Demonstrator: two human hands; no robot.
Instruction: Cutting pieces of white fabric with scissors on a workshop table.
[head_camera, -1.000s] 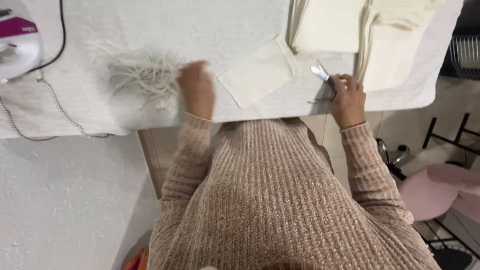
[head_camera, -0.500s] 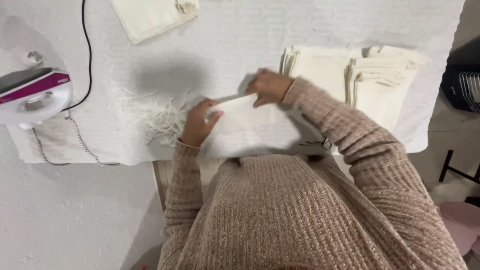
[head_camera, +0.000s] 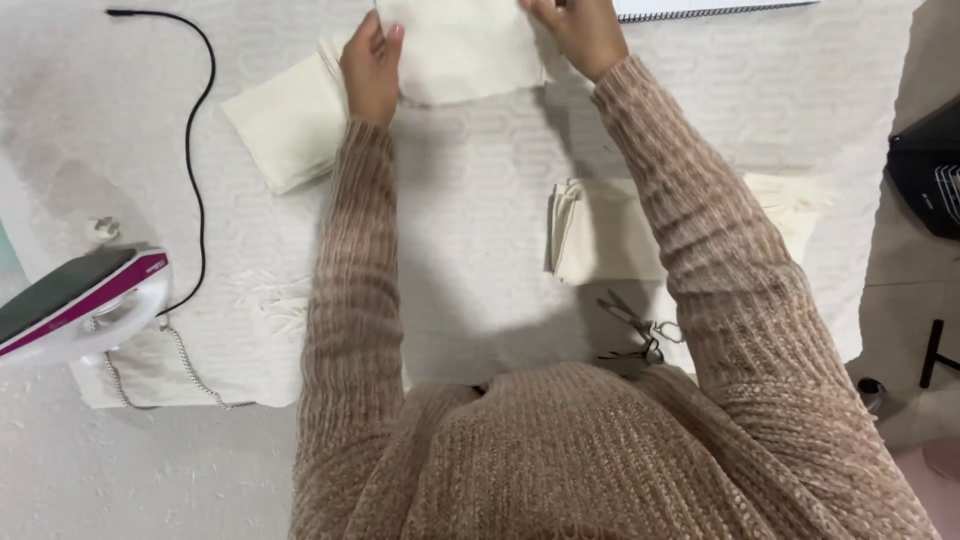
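Observation:
Both arms reach far across the white quilted table cover (head_camera: 480, 270). My left hand (head_camera: 371, 60) pinches the left edge of a cream cloth piece (head_camera: 465, 50), and my right hand (head_camera: 580, 30) grips its right edge at the top of the view. The piece lies flat between the two hands. Just left of my left hand sits a folded cream cloth (head_camera: 290, 125), partly under the held piece. A stack of folded cream cloths (head_camera: 600, 235) lies under my right forearm.
A white and magenta iron (head_camera: 75, 305) rests at the left edge, its black cord (head_camera: 195, 150) looping up the table. Small metal snips (head_camera: 635, 330) lie near my chest. White thread scraps (head_camera: 280, 305) sit left of my left arm. A spiral notebook edge (head_camera: 700, 10) shows top right.
Both hands have carried the cream piece from near my chest out to the far side of the table. The snips, held by my right hand a second ago, now lie on the table.

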